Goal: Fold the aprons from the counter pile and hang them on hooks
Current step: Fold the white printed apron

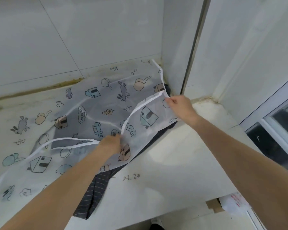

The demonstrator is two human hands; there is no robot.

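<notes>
A translucent white apron (90, 112), printed with houses, rabbits and cars, is spread over the counter (165, 171). Its white trim and ties trail toward the left and up into the back corner. My left hand (111, 144) pinches the trimmed edge near the apron's middle. My right hand (179, 106) pinches the upper corner of the same edge and holds it lifted off the counter. Beneath it lies a dark striped apron (93, 195), which shows at the lower edge and in the back corner.
White tiled walls (73, 39) meet the counter at the back. A window frame (273, 105) and sill stand to the right. A cardboard piece and a plastic bag (234, 206) sit below the counter's front edge at the lower right.
</notes>
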